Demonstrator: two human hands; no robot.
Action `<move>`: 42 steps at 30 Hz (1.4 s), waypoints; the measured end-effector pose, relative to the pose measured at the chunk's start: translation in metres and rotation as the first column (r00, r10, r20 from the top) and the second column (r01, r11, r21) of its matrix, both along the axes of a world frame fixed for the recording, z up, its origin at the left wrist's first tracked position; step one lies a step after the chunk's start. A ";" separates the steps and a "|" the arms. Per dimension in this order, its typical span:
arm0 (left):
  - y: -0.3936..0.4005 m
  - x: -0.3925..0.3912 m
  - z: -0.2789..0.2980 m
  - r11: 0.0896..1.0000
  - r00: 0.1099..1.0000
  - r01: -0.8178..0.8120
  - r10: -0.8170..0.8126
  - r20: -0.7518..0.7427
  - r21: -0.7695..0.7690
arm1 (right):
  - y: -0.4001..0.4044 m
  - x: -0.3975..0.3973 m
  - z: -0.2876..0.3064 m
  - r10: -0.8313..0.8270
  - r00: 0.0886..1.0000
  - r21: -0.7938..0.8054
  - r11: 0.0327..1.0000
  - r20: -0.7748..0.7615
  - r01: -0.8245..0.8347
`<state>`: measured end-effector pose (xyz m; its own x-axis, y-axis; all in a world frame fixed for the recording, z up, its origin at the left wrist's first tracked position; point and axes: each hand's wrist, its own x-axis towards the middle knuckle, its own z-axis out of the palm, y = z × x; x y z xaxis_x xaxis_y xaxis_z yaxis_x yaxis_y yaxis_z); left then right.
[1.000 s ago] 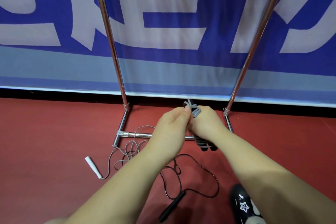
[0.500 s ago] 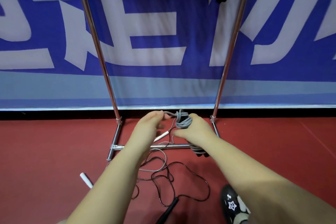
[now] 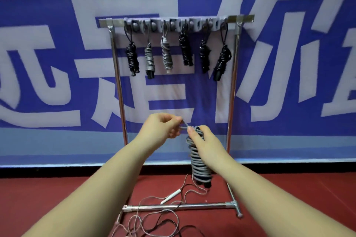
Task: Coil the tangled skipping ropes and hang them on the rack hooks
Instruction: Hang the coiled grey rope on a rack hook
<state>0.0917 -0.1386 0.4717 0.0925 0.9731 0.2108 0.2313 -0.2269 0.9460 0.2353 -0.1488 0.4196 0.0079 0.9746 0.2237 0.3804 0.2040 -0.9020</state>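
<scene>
Six coiled ropes [image 3: 166, 54] hang from the hook strip [image 3: 173, 25] on top of the metal rack [image 3: 233, 82], upper centre of frame: four black, two grey. Both hands are up in mid-frame, in front of the rack. Right hand [image 3: 205, 140] grips a grey coiled rope [image 3: 198, 161] held upright, fingers curled round its upper part; black handle ends poke out at the bottom of the bundle. Left hand [image 3: 161, 127] pinches the short grey loop [image 3: 184, 125] sticking out of the bundle's top, thumb and fingertips closed on it, just left of the right thumb. Loop detail is small, looks like the cord end, not certain. Lower centre, on the red floor [image 3: 38, 198]: loose tangle of thin grey and black cords [image 3: 154, 217] draped over the rack's base bar [image 3: 192, 206], with a white handle [image 3: 171, 196] lying just behind that bar. Blue banner [image 3: 57, 63] with large white characters fills the background.
</scene>
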 end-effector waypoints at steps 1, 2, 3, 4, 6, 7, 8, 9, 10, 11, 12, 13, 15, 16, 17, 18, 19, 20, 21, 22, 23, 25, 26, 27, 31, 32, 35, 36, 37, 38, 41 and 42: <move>-0.003 0.001 0.011 0.999 1.000 0.004 -0.004 -0.020 0.032 | -0.002 0.000 0.009 -0.021 0.999 0.026 0.999 0.025 0.020; -0.006 0.003 0.022 0.998 0.999 0.009 -0.006 -0.041 0.062 | -0.004 0.001 0.020 -0.049 0.997 0.050 0.998 0.057 0.046; -0.007 0.004 0.033 0.996 0.998 0.015 -0.009 -0.066 0.090 | -0.005 0.002 0.030 -0.080 0.992 0.074 0.995 0.093 0.073; -0.009 0.007 0.045 0.993 0.995 0.021 -0.010 -0.094 0.117 | -0.006 0.005 0.040 -0.111 0.986 0.104 0.990 0.126 0.098; -0.009 0.013 0.067 0.983 0.987 0.037 -0.008 -0.162 0.178 | -0.003 0.009 0.060 -0.168 0.971 0.177 0.975 0.171 0.137; -0.007 0.017 0.077 0.978 0.981 0.042 -0.002 -0.192 0.207 | -0.001 0.012 0.071 -0.192 0.965 0.208 0.966 0.179 0.153; -0.003 0.020 0.087 0.972 0.976 0.045 0.007 -0.218 0.229 | 0.003 0.015 0.082 -0.210 0.960 0.234 0.958 0.184 0.164; 0.001 0.023 0.097 0.968 0.971 0.045 0.016 -0.238 0.247 | 0.008 0.017 0.091 -0.223 0.956 0.259 0.951 0.193 0.169; 0.006 0.025 0.106 0.964 0.969 0.047 0.019 -0.248 0.260 | 0.013 0.020 0.101 -0.235 0.950 0.286 0.943 0.207 0.171; 0.011 0.027 0.115 0.962 0.969 0.052 0.017 -0.247 0.268 | 0.019 0.022 0.109 -0.246 0.943 0.316 0.934 0.223 0.169; 0.018 0.029 0.122 0.960 0.969 0.052 0.018 -0.248 0.274 | 0.025 0.025 0.117 -0.258 0.936 0.343 0.925 0.241 0.166; 0.025 0.031 0.129 0.960 0.968 0.052 0.020 -0.249 0.277 | 0.031 0.027 0.125 -0.267 0.929 0.363 0.917 0.257 0.163; 0.040 0.034 0.139 0.961 0.973 0.049 0.016 -0.229 0.272 | 0.045 0.031 0.137 -0.283 0.912 0.389 0.908 0.296 0.155; 0.048 0.036 0.143 0.963 0.978 0.048 0.008 -0.207 0.265 | 0.052 0.033 0.144 -0.294 0.901 0.395 0.905 0.320 0.155; 0.057 0.038 0.146 0.964 0.982 0.048 0.003 -0.189 0.262 | 0.059 0.035 0.150 -0.308 0.887 0.403 0.902 0.344 0.157; 0.066 0.042 0.149 0.963 0.984 0.045 0.004 -0.180 0.267 | 0.067 0.038 0.155 -0.322 0.873 0.408 0.899 0.365 0.161; 0.076 0.046 0.152 0.960 0.984 0.042 0.008 -0.176 0.277 | 0.075 0.041 0.159 -0.336 0.860 0.414 0.895 0.383 0.166; 0.086 0.050 0.154 0.956 0.984 0.040 0.012 -0.176 0.290 | 0.084 0.044 0.163 -0.352 0.847 0.417 0.892 0.399 0.174; 0.095 0.055 0.155 0.951 0.984 0.037 0.020 -0.178 0.308 | 0.092 0.048 0.166 -0.368 0.833 0.417 0.889 0.413 0.187; 0.104 0.061 0.156 0.943 0.982 0.030 0.034 -0.185 0.331 | 0.101 0.052 0.168 -0.385 0.821 0.414 0.887 0.421 0.203; 0.113 0.067 0.156 0.932 0.977 0.022 0.057 -0.206 0.363 | 0.110 0.057 0.170 -0.400 0.813 0.412 0.884 0.424 0.220; 0.128 0.080 0.155 0.893 0.951 0.006 0.134 -0.278 0.451 | 0.127 0.067 0.174 -0.429 0.794 0.410 0.877 0.431 0.251; 0.134 0.086 0.155 0.868 0.937 0.002 0.172 -0.305 0.497 | 0.134 0.072 0.175 -0.441 0.784 0.408 0.874 0.437 0.264; 0.141 0.092 0.155 0.846 0.929 0.002 0.195 -0.314 0.533 | 0.142 0.078 0.177 -0.451 0.776 0.409 0.871 0.441 0.273; 0.173 0.112 0.162 0.843 0.960 -0.013 0.161 -0.227 0.538 | 0.172 0.099 0.191 -0.485 0.765 0.438 0.849 0.423 0.296; 0.183 0.118 0.166 0.856 0.977 -0.023 0.129 -0.171 0.517 | 0.180 0.104 0.196 -0.496 0.761 0.454 0.840 0.417 0.299; 0.216 0.130 0.178 0.911 0.997 -0.051 0.026 0.067 0.409 | 0.208 0.115 0.207 -0.518 0.750 0.495 0.818 0.412 0.294; 0.227 0.135 0.181 0.925 0.990 -0.045 -0.008 0.138 0.378 | 0.218 0.119 0.210 -0.522 0.747 0.505 0.813 0.411 0.290; 0.237 0.142 0.182 0.935 0.982 -0.037 -0.032 0.187 0.354 | 0.228 0.125 0.212 -0.530 0.740 0.508 0.809 0.414 0.296; 0.246 0.149 0.183 0.939 0.975 -0.037 -0.040 0.217 0.341 | 0.237 0.130 0.214 -0.541 0.732 0.510 0.804 0.414 0.307; 0.268 0.169 0.188 0.941 0.957 -0.047 -0.054 0.285 0.336 | 0.259 0.145 0.225 -0.573 0.717 0.520 0.784 0.396 0.340; 0.276 0.175 0.191 0.939 0.953 -0.048 -0.059 0.297 0.342 | 0.265 0.149 0.229 -0.583 0.714 0.525 0.776 0.387 0.350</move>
<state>0.2666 0.1375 0.6628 -0.0213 0.8363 0.5478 -0.0512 -0.5481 0.8348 0.3843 0.1157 0.6487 0.2107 0.6983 0.6841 0.8899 0.1527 -0.4299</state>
